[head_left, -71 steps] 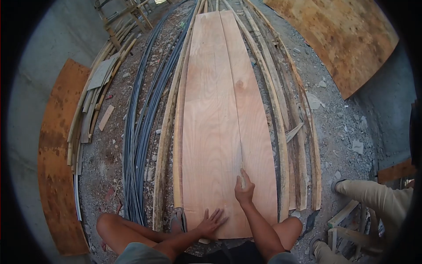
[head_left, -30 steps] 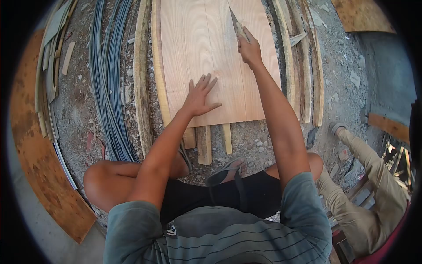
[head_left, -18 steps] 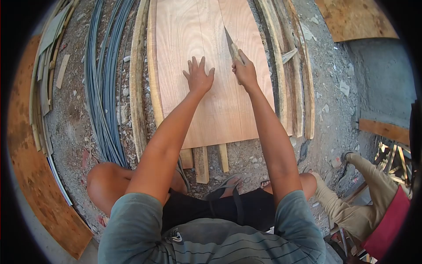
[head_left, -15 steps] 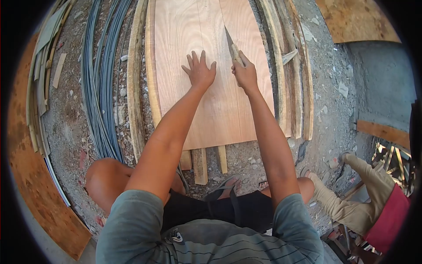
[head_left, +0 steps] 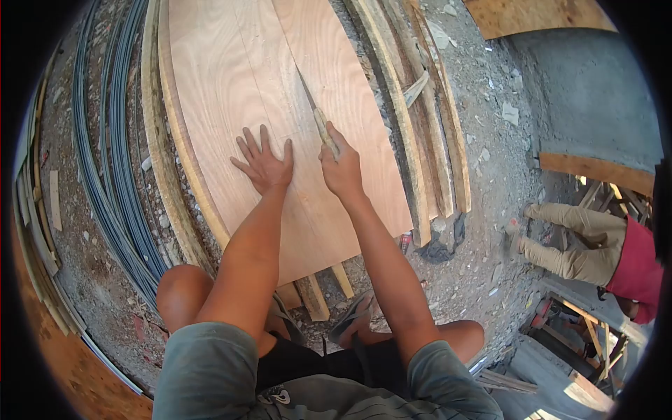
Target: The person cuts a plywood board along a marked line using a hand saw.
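Note:
A hand saw (head_left: 307, 89) stands in a long cut running up a broad plywood sheet (head_left: 329, 238). My right hand (head_left: 342, 166) is closed around the saw's pale handle, on the right part of the sheet. Left of the cut, my left hand (head_left: 266, 164) lies flat on the plywood with its fingers spread, beside a thin line marked along the wood. The saw's blade shows only in part; its far end is hidden by the sheet. Under the plywood, ends of wooden beams (head_left: 313, 299) stick out toward my feet.
Long timbers (head_left: 402, 140) lie right of the sheet, and a bundle of steel rods (head_left: 115, 140) lies to the left on rubble ground. Another person in tan trousers (head_left: 577, 234) stands at the right, near a concrete surface (head_left: 595, 98) and scrap wood.
My view has turned, so the sheet and both hands appear further left and lower. The saw sits nearer to me along the cut. The other person's legs have shifted.

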Demonstrator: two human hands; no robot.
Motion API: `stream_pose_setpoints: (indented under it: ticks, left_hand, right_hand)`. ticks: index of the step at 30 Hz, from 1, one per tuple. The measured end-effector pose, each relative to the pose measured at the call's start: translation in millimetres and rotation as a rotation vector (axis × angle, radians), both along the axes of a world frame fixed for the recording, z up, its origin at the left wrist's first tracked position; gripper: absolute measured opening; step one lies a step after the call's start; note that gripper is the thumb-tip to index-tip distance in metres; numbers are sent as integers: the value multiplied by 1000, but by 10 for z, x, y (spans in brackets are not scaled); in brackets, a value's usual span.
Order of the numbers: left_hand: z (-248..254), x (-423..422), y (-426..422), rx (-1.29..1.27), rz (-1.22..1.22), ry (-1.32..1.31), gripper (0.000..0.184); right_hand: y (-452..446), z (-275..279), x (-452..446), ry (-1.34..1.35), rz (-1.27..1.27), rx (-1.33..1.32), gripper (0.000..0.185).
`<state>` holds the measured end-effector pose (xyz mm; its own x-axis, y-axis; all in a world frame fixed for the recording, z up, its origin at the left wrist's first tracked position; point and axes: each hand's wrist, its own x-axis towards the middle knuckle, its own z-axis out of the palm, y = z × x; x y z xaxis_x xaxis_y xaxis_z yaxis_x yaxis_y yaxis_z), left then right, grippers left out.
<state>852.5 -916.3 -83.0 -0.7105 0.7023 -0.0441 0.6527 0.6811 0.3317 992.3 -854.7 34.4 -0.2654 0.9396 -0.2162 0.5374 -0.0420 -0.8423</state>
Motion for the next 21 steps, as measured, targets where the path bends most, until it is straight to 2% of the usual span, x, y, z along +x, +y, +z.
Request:
stream_pose_setpoints:
  ticks: [5,11,13,18,21]
  left_hand:
    - [-23,-4,20,-84,35,41,82]
    - [-82,12,30,-19,-16,27,80]
    - [-86,3,22,-23,24,56,80]
    - [-265,6,13,26,30,144,80]
    - [-232,2,19,-13,25,143,81]
  right_hand:
    - [1,32,-82,10,-51,-6,53]
    - [-50,193,-131,-129,-58,57,47]
    - [-49,113,-126,-106,-60,42,49]
    - [4,400,-97,-145,-32,-143,53]
    - [-26,259,-78,-118,-36,-34,54]
